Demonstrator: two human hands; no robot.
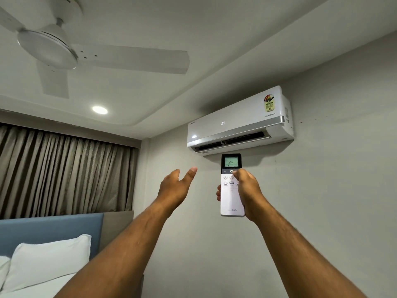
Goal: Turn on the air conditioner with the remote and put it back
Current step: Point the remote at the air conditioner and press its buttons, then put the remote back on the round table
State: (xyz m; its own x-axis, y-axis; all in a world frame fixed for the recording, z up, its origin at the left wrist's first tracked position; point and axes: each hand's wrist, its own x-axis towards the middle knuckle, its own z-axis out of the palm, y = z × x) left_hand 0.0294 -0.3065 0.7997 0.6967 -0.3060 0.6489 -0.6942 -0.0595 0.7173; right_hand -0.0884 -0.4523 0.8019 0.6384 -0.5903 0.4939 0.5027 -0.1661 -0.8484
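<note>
We hold the remote [232,186] upright in our right hand [250,190], fingers wrapped around its body and the thumb at the power button, just below the air conditioner [238,123]. Both the unit and the remote's screen read 24 and the flap looks open, so we judge the switching-on done; putting the remote back is left, and its resting place is out of view. Our left hand [175,188] is raised beside it, empty, fingers spread. The wall ahead is bare; the bed [32,282] lies low on the left.
</note>
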